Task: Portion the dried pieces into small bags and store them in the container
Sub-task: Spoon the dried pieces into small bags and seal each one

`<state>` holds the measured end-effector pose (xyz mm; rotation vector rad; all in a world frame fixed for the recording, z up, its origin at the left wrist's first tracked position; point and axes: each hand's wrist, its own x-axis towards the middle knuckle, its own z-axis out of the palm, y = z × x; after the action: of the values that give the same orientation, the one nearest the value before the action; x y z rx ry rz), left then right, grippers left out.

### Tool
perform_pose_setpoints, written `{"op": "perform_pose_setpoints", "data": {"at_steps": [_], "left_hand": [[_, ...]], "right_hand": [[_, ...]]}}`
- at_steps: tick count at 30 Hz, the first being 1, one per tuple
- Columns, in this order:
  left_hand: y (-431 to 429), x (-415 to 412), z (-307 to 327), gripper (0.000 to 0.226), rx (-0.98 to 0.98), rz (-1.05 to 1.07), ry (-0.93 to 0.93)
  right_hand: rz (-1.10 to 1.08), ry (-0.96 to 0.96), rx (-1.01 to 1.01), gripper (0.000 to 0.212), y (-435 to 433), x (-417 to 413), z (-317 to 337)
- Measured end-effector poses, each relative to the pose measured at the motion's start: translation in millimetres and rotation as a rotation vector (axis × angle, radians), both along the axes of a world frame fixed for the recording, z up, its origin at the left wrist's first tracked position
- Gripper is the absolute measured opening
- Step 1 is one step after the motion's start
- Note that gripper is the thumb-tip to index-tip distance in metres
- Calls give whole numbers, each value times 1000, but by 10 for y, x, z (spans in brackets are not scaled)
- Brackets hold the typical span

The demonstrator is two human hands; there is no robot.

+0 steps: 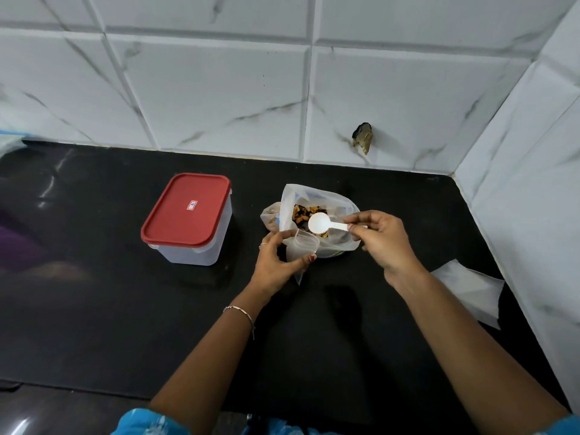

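Note:
A large clear plastic bag [314, 196] stands open on the black counter, with brown and yellow dried pieces [303, 211] inside. My right hand [381, 240] pinches the handle of a white plastic spoon [320, 222], whose empty bowl hovers over the bag's mouth. My left hand [276, 262] grips a small clear bag [303, 246] just in front of the large one and holds its mouth open. A clear container [194, 240] with a red lid [186, 208] sits shut to the left.
A stack of flat small clear bags [470, 290] lies on the black counter [125, 309] at the right, near the tiled side wall. White marble tiles form the back wall, with a broken hole [363, 136] in one.

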<state>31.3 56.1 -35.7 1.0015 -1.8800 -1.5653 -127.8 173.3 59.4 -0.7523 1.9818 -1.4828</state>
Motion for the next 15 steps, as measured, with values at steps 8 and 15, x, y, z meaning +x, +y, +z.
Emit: {"op": "perform_pose_setpoints", "data": {"at_steps": [8,15], "left_hand": [[-16,107,38,40,50,102,38],[51,197,75,47,104,97,99]], "right_hand": [[-196,-272,157,20,250,-156,-425],[-181,-210,258,20,461,-90,-770]]}}
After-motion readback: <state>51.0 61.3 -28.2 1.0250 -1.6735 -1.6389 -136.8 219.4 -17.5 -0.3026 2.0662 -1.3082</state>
